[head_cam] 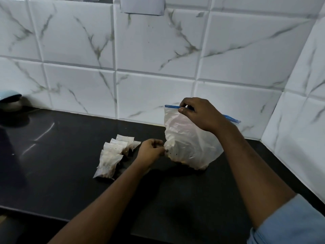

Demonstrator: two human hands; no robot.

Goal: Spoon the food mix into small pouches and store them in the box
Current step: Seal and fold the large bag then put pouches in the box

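A large clear zip bag (186,138) with a blue seal strip stands upright on the black counter (70,173), brown food mix lying in its bottom. My right hand (198,114) pinches the blue strip at the bag's top edge. My left hand (152,151) pinches the bag's lower left side. Several small filled pouches (112,155) lie in an overlapping row on the counter just left of my left hand. No spoon or box is in view.
White marble-look tiles cover the back wall (140,50) and the right wall, which meet in a corner behind the bag. A pale blue object with a dark base (9,101) sits at the far left. The counter's front edge runs along the bottom left.
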